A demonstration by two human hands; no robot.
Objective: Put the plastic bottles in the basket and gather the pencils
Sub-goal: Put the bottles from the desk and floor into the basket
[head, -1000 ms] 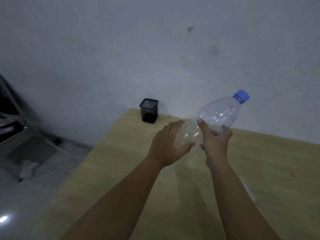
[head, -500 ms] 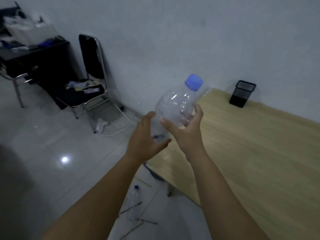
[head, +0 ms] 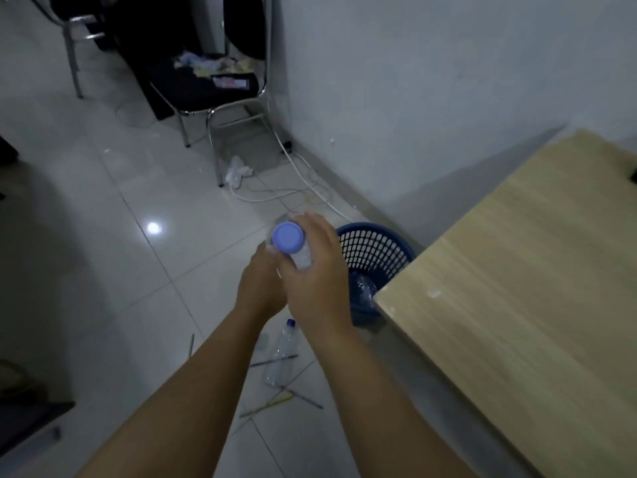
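Both hands hold one clear plastic bottle (head: pixel 298 251) near the centre of the frame, its blue cap (head: pixel 288 237) turned toward the camera. The right hand (head: pixel 319 274) wraps over the bottle body from the right, fingers curled around it. The left hand (head: pixel 260 288) sits below and to the left, pressed against the lower part of the bottle; how far its fingers close around it cannot be told, since the right hand covers them.

The held bottle is just left of a blue mesh basket (head: pixel 375 251), which stands on the tiled floor (head: pixel 120 236) against the near corner of a light wooden table (head: pixel 517 288) in the right half of the frame. A crumpled clear bottle (head: pixel 363 289) lies inside the basket (partly hidden by the table edge).

Below the hands, between the forearms, a second bottle (head: pixel 284 353) with a blue cap lies on the floor. Several pencils (head: pixel 274 360) are scattered around it: one crosses the bottle, others lie lower, and one lies apart to the left.

At upper centre, a black metal-framed chair (head: pixel 206 94) carries loose items, and a white cable (head: pixel 296 181) trails along the wall
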